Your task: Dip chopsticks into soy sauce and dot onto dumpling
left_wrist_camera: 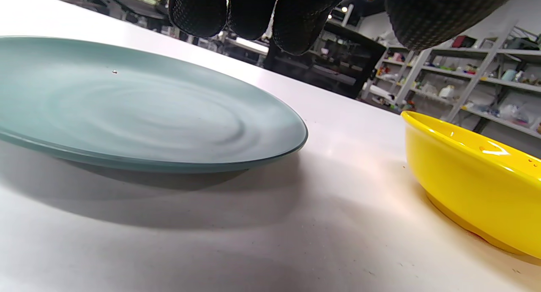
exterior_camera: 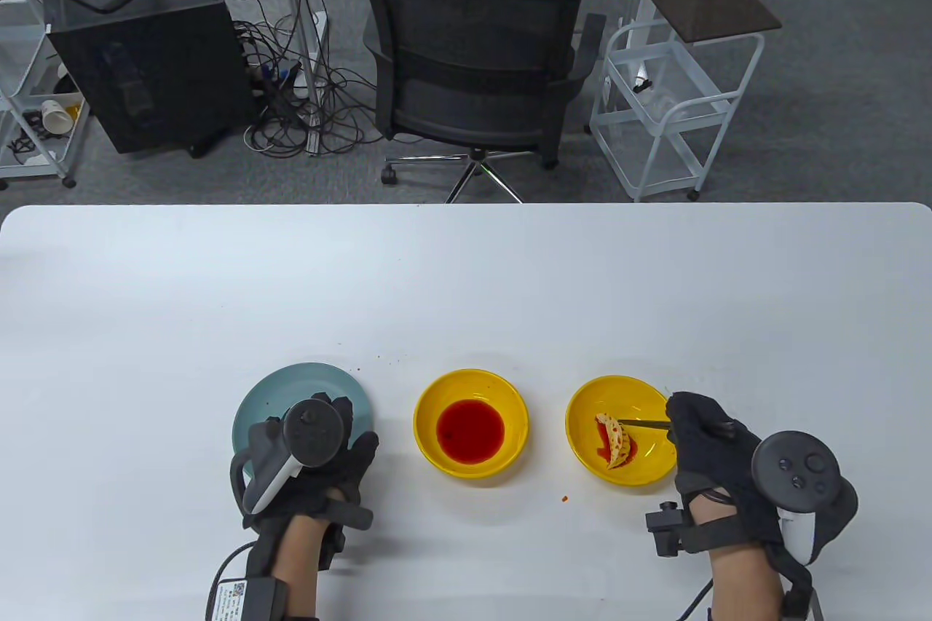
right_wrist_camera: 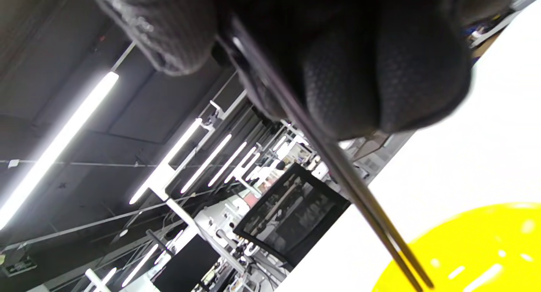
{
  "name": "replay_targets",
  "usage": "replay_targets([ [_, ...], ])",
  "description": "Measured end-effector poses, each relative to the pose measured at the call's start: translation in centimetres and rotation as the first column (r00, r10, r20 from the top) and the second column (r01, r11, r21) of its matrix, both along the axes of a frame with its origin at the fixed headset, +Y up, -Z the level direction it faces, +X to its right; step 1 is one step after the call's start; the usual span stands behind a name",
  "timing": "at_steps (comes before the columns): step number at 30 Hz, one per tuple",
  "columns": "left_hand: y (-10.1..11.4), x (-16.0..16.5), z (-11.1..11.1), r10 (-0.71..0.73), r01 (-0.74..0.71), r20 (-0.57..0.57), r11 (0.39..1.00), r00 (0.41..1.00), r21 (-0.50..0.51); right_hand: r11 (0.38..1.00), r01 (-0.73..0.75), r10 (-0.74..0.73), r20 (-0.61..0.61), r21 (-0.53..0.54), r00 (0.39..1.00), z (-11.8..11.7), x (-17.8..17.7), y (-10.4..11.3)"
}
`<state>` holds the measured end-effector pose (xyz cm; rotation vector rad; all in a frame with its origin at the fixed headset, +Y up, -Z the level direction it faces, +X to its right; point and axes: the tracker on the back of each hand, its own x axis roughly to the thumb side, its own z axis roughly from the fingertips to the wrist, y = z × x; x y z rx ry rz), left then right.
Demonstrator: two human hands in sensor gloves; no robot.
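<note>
A yellow bowl [exterior_camera: 518, 440] in the middle of the table holds red soy sauce [exterior_camera: 470, 431]. A second yellow bowl [exterior_camera: 590, 406] to its right holds a pale dumpling [exterior_camera: 618, 442] with red dots and a red smear. My right hand [exterior_camera: 703, 432] grips dark chopsticks [exterior_camera: 646, 422]; their tips reach left over the dumpling's top. In the right wrist view the chopsticks [right_wrist_camera: 338, 165] run down from my fingers toward the yellow bowl [right_wrist_camera: 477, 249]. My left hand [exterior_camera: 320, 432] rests over the near edge of a pale blue plate [exterior_camera: 291, 384], holding nothing.
The sauce bowl's side [left_wrist_camera: 473, 186] shows right of the blue plate [left_wrist_camera: 127, 114] in the left wrist view. Small red drips [exterior_camera: 564, 497] lie on the white table [exterior_camera: 466, 286]. A black office chair [exterior_camera: 473, 68] and white cart [exterior_camera: 670, 104] stand beyond the far edge.
</note>
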<state>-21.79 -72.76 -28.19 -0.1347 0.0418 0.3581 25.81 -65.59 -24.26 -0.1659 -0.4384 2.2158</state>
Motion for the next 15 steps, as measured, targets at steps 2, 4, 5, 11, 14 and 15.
replay_targets([
  [2, -0.01, -0.01, -0.02, 0.002, -0.002, 0.000, 1.000, 1.000, -0.003, 0.999, -0.022, 0.021, -0.025, -0.028, 0.999, -0.27, -0.12, -0.29],
  [4, -0.02, 0.00, -0.02, 0.003, -0.003, 0.000, 1.000, 1.000, -0.005, 0.999, -0.020, 0.019, -0.047, -0.042, 0.999, -0.48, -0.22, -0.53],
  [5, -0.01, 0.00, -0.02, 0.004, -0.004, 0.000, 1.000, 1.000, -0.005, 0.999, -0.013, 0.010, -0.063, -0.048, 0.998, -0.57, -0.30, -0.64],
  [11, -0.01, -0.06, -0.02, 0.007, -0.007, -0.001, 1.000, 1.000, -0.007, 0.997, -0.031, 0.024, -0.092, -0.074, 0.996, -0.68, -0.57, -0.73],
  [14, -0.02, -0.10, -0.01, 0.010, -0.010, -0.003, 1.000, 1.000, -0.013, 0.995, -0.044, 0.035, -0.096, -0.094, 0.995, -0.73, -0.64, -0.77],
  [15, -0.01, -0.10, -0.01, 0.010, -0.010, -0.003, 1.000, 1.000, -0.012, 0.993, -0.050, 0.040, -0.099, -0.103, 0.994, -0.74, -0.66, -0.78],
])
